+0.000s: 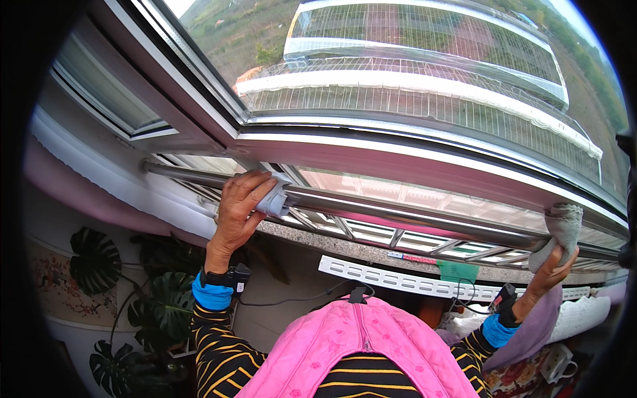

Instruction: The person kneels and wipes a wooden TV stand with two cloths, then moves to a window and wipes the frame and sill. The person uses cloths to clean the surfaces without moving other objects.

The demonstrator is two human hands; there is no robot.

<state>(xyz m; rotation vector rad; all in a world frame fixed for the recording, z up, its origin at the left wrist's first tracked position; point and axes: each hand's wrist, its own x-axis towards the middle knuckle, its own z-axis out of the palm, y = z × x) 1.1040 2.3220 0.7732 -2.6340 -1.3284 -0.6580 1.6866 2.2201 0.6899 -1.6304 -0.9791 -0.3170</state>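
A shiny metal handrail (pixel 368 207) runs across in front of the window. On its left part, my left hand (pixel 242 208) grips a folded light blue-grey cloth (pixel 274 196), which is pressed against the rail. Far to the right, my right hand (pixel 553 266) holds a grey cloth (pixel 562 230). That cloth drapes over the rail, and its upper end touches or lies close to the window frame (pixel 398 156). Short slanted metal bars (pixel 343 227) sit below the handrail, above a speckled stone sill (pixel 308 239).
Beneath the sill is a white slotted radiator top (pixel 378 273), with a green sheet (pixel 458 271) by it. Monstera leaves (pixel 166 298) stand at lower left. A purple cloth (pixel 527 328) hangs at right. Cables (pixel 298 300) lead from wrist devices. Greenhouses (pixel 423 84) show through the glass.
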